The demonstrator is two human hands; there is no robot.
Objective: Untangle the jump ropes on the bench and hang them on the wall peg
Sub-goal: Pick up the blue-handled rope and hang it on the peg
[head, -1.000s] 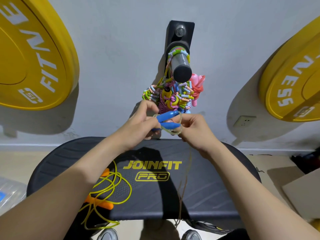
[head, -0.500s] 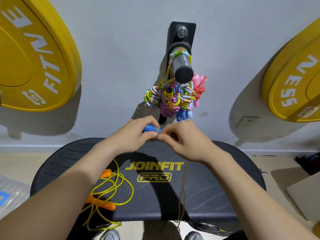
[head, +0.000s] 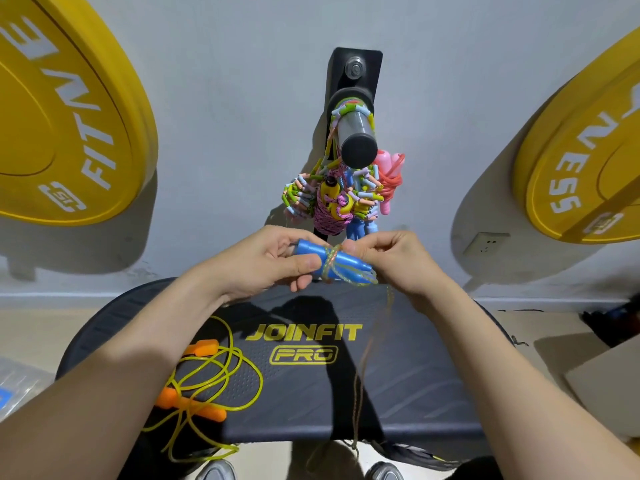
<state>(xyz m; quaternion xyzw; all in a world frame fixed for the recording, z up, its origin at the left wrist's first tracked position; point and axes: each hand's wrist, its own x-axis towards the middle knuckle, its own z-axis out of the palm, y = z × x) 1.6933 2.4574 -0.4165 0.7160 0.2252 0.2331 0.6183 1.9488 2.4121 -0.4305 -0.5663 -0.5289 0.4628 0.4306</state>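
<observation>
With my left hand (head: 256, 268) gripping the blue plastic jump-rope handles (head: 311, 252), my right hand (head: 401, 265) pinches the shimmery cord (head: 328, 268) newly wound round them, nearly ready for hanging.

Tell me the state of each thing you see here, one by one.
Left hand: grips the blue handles.
Right hand: pinches the cord wound round them.
Loose cord end: hangs down over the bench.
Orange-handled yellow rope: lies loosely tangled on the bench.
Wall peg: carries several bundled ropes.

gym | yellow weight plates (head: 65, 109) on wall | JOINFIT bench (head: 398, 368)
</observation>
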